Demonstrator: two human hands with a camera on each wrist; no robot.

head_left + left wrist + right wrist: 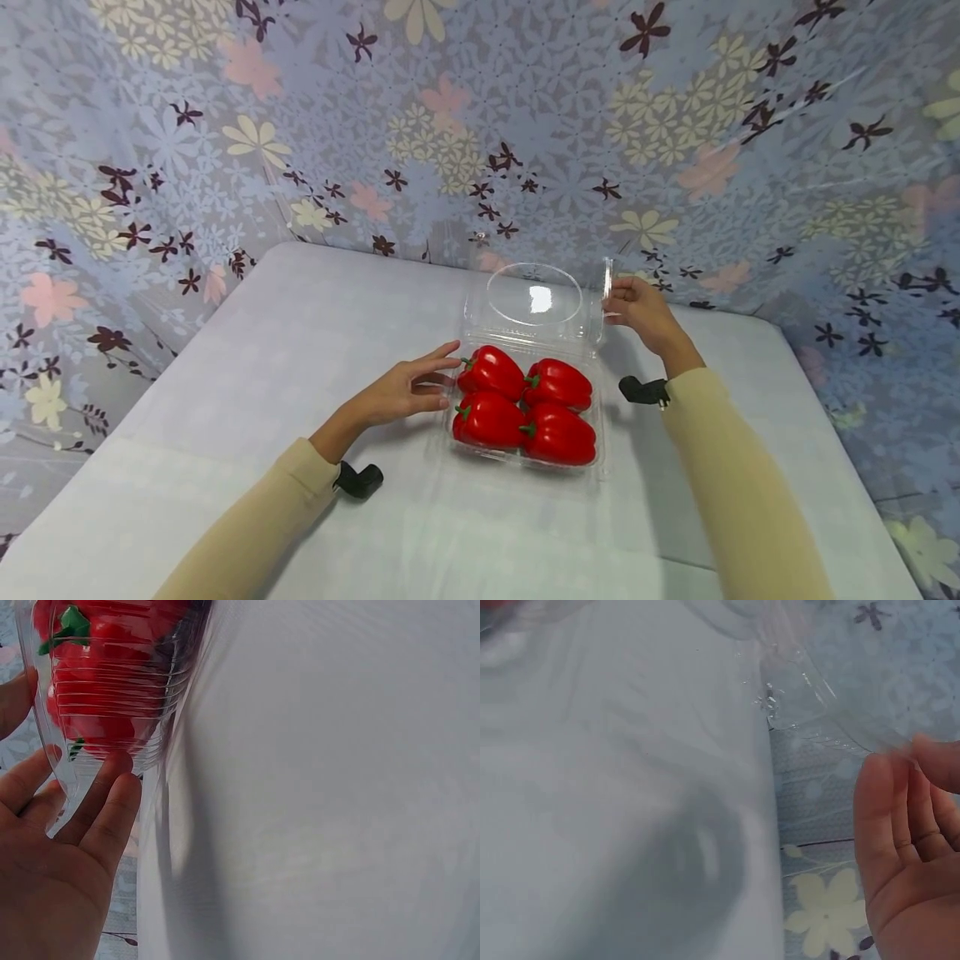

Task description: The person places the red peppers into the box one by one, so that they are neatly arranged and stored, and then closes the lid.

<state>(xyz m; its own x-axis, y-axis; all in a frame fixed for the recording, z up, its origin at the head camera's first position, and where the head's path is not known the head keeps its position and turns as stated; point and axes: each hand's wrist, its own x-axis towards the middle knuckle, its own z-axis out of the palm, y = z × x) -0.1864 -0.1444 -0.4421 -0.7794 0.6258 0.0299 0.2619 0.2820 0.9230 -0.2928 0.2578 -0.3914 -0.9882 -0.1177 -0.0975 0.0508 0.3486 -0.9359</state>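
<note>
A clear plastic clamshell container [602, 467] sits on the table with its hinged lid [534, 293] raised at the back. Several red bell peppers [491, 421] with green stems lie in its base. My left hand [405, 390] is at the container's left side, fingers extended. In the left wrist view, that hand [64, 840] has its fingertips against the ribbed plastic wall, the thumb near the rim. At the lid's right edge is my right hand [643, 312]. Thumb and fingers of the right hand [915, 825] pinch the thin clear edge in the right wrist view.
A white cloth covers the table [315, 308]. Behind it hangs a flower-patterned fabric [450, 125], also seen along the sides. A black wrist-worn device [360, 481] is on the left sleeve, and another black device [642, 390] is on the right.
</note>
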